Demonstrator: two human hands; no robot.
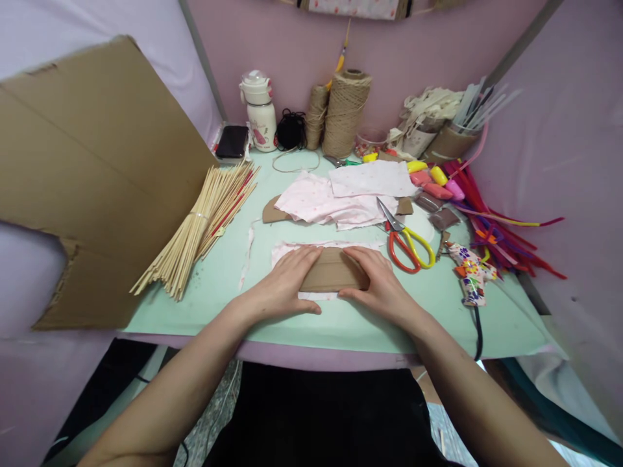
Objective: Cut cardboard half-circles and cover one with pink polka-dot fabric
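Observation:
A small piece of brown cardboard (331, 271) lies on a strip of white fabric with pink specks (321, 296) near the table's front edge. My left hand (282, 284) grips the left end of the cardboard, fingers over its far corner and thumb near the close edge. On the opposite end, my right hand (378, 280) holds it the same way. The fabric shows beyond the far and near edges of the cardboard; the rest is hidden under it and my hands. Scissors (406, 239) with one red and one yellow handle lie beyond my right hand.
More speckled fabric (335, 198) lies behind. Bundled wooden sticks (195, 227) and a large cardboard sheet (97, 168) are at left. A glue gun (471, 272) with a cord and fuzzy pipe cleaners (496, 227) lie at right. Twine spools (346, 113) and a bottle (261, 113) stand behind.

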